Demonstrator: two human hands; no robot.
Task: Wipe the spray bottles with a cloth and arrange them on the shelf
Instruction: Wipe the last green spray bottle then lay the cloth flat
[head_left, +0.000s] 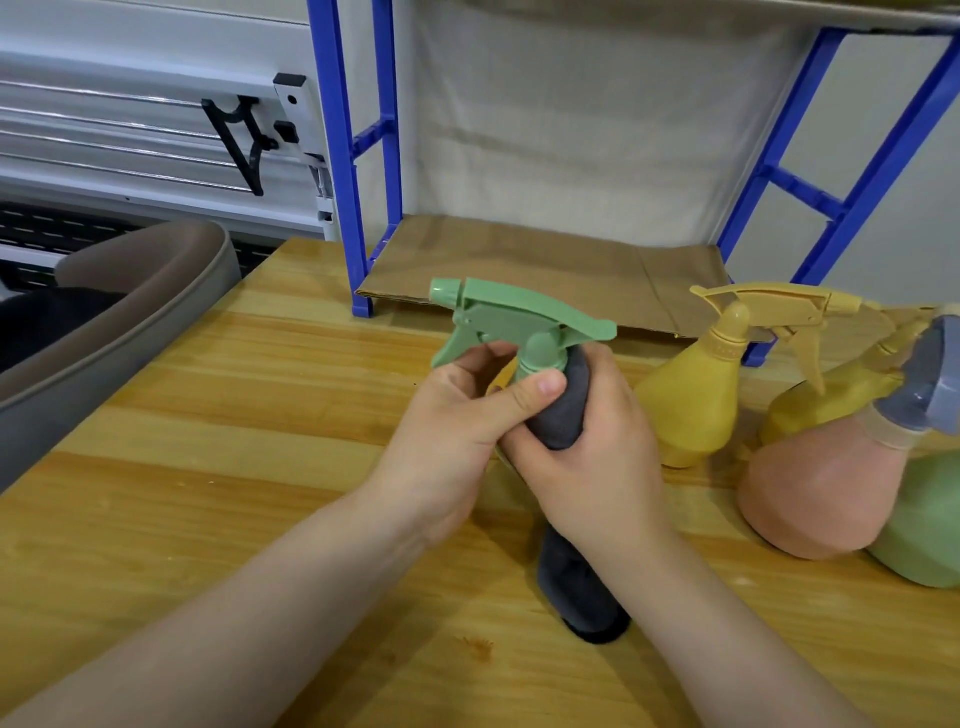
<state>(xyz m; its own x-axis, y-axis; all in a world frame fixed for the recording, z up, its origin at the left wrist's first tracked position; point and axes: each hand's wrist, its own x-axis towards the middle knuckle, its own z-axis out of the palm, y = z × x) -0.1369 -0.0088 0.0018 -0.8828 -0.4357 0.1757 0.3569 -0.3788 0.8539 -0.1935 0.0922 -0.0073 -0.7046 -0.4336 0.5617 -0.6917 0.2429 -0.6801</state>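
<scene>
A green spray bottle (511, 319) is held upright over the middle of the wooden table (234, 415); only its trigger head and neck show. My left hand (452, 431) grips the bottle below the neck, thumb across the front. My right hand (587, 447) presses a grey cloth (563, 405) around the bottle's body, and the cloth's loose end hangs down to the table. The blue shelf frame (358, 171) stands behind, its lowest level lined with brown paper (519, 260).
To the right stand two yellow spray bottles (696, 395), a pink bottle with a grey trigger head (815, 488) and a green bottle (924, 530) at the frame edge. A grey chair back (130, 322) sits at the table's left edge.
</scene>
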